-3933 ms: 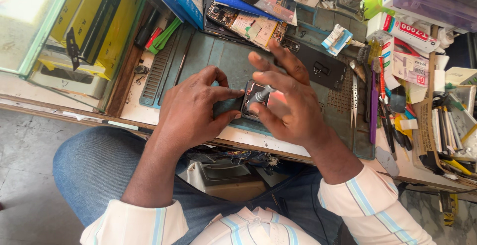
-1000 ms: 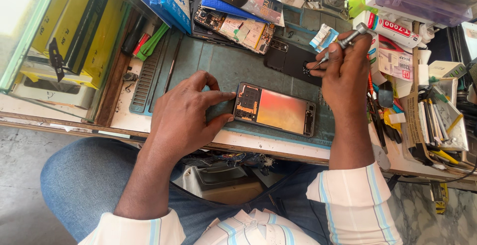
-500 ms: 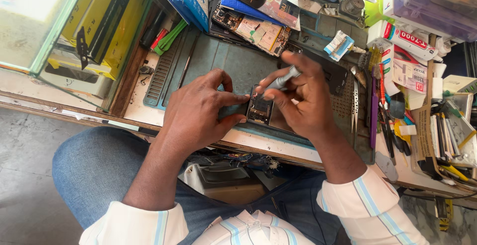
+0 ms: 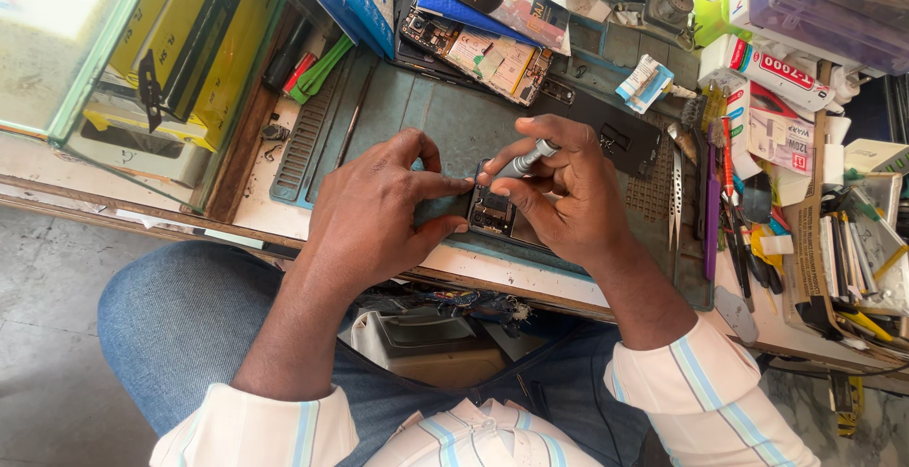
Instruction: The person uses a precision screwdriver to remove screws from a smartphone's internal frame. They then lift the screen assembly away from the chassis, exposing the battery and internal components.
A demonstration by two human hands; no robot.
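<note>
An opened phone (image 4: 492,213) lies on a teal work mat (image 4: 454,116), its dark insides facing up. My left hand (image 4: 379,211) pinches the phone's left end with thumb and forefinger, steadying it. My right hand (image 4: 559,192) covers the phone's right part and holds a slim silver screwdriver (image 4: 526,159), its tip pointing down at the phone's top left corner. A black phone back cover (image 4: 615,135) lies on the mat just beyond my right hand.
Tweezers (image 4: 676,192) and several hand tools lie on the mat's right side. Boxes and packets (image 4: 492,3) crowd the back of the bench. Yellow packs stand in a glass case (image 4: 142,60) at the left. An open drawer (image 4: 426,334) sits below the bench, over my knees.
My right hand reached to the back right, picked up the screwdriver and came back over the phone. The screwdriver tip now sits at the phone's top left corner. My left hand stayed on the phone.
</note>
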